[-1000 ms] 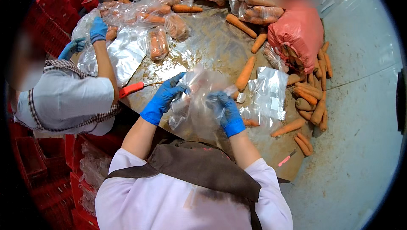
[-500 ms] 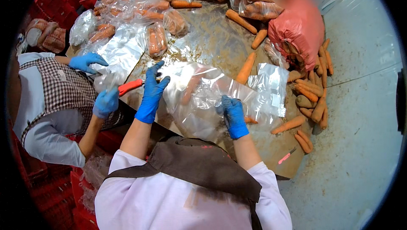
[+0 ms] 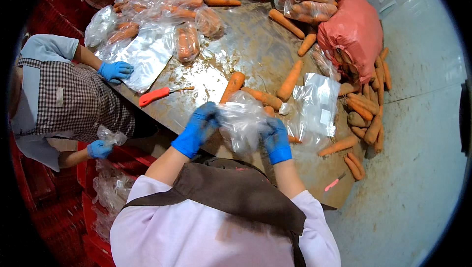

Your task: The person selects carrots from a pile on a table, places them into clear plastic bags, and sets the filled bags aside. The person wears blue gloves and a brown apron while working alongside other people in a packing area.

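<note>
1. Half a second ago the clear bag (image 3: 240, 119) was spread wide over the desk (image 3: 250, 33); now it is bunched into a crumpled bundle between the two gloved hands, to the right of the red-handled tool (image 3: 155, 97) and slightly nearer the person.
2. The left hand (image 3: 200, 125), which stood upright with its fingers spread apart in that earlier picture, is now lower and to the right of the red-handled tool, turned in toward the bag.
3. Its fingers (image 3: 212, 111) are curled in and closed on the bag's left edge; motion blurs the tips, so the exact grip cannot be told.
4. The right hand (image 3: 275, 141) is farther to the right of the red-handled tool; its fingers are bent and drawn together on the bag's right edge, also blurred.
5. With the bag gathered up, an orange carrot (image 3: 233, 87) and a second carrot (image 3: 263, 98) now lie uncovered just beyond it, both to the right of the red-handled tool.
6. The co-worker's hands have parted: one gloved hand (image 3: 116, 71) rests on flat clear bags (image 3: 147, 59) beyond the red-handled tool, while the other gloved hand (image 3: 100, 149), to its left and nearer the person's side, holds crumpled plastic (image 3: 112, 136).
</note>
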Tool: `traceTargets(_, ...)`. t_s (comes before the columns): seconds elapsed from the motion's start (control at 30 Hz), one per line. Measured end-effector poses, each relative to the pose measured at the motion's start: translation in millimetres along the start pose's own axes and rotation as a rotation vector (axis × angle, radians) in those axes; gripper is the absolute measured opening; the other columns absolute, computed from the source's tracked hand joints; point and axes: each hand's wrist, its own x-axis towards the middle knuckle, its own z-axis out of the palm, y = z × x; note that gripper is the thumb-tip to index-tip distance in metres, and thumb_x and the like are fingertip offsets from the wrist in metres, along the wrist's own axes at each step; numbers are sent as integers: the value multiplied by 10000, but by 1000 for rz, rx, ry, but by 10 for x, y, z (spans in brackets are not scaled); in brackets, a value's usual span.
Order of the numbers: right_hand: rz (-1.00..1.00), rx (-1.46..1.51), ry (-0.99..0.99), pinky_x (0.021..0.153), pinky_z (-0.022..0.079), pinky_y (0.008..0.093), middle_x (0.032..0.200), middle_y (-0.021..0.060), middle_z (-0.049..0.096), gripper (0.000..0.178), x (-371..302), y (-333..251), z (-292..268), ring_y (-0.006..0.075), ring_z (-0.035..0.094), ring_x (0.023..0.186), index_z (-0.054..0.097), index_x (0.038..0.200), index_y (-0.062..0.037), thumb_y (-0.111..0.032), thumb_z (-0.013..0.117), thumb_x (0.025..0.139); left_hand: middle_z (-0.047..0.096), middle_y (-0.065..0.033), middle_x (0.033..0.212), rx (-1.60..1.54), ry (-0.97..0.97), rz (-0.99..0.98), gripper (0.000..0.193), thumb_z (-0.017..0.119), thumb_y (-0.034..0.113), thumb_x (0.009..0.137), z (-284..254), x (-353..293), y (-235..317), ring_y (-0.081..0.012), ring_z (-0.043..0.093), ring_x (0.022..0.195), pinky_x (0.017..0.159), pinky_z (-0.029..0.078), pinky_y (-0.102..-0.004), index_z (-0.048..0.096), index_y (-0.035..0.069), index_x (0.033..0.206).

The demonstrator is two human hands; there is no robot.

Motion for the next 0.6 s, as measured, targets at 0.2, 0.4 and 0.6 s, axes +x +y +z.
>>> traceTargets(0.2,-133,-88,79,455,350,188,627,-21,461,170,-141,-147,-126,78,442,544,463,673,-110,-30,569,779,585,-44,890,944,125,181,215,621,121,775,-871,-42,400,-157,550,893,841,424,-277,545,65,968)
traceTargets(0.4,-120,-540,-186,519,360,196,664,-38,493,109,-464,3,744,57,439,593,546,746,-89,-140,632,789,418,-127,1256,1758,-346,801,643,710,192,686,328,-490,276,-319,366,1185,1000,283,-419,418,94,1250)
traceTargets(0.6,-406,-910,6,671,463,249,875,46,602,309,-180,-43,294,142,567,748,554,1050,-44,-161,650,781,591,-111,942,1544,56,714,231,528,58,825,-549,-366,547,-217,582,832,741,464,-314,555,2,1047)
